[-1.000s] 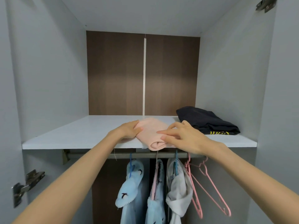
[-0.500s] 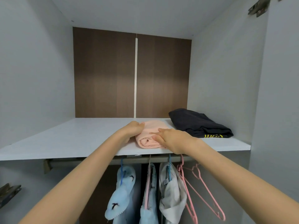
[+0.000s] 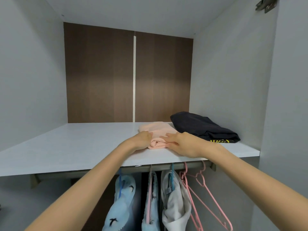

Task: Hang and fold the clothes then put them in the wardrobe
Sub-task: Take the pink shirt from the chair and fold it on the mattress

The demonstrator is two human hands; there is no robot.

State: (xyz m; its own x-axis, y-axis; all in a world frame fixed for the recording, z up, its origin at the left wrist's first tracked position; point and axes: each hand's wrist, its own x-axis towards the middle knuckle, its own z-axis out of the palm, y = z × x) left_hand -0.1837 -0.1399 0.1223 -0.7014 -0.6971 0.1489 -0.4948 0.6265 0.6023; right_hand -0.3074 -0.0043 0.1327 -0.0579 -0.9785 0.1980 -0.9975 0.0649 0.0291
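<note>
The folded pink garment (image 3: 156, 130) lies near the front of the wardrobe shelf (image 3: 75, 142), left hand (image 3: 142, 140) and right hand (image 3: 183, 144) pressing it with straightened fingers, while a folded black garment (image 3: 200, 127) on that shelf and hung clothes (image 3: 123, 197) beneath it suggest little is left.

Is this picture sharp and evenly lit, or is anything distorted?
Head view: sharp on the left hand, right hand and pink garment; the wide-angle lens splays the side wall and stretches the forearms; a soft bright band crosses the brown back panel, no hard glare.
</note>
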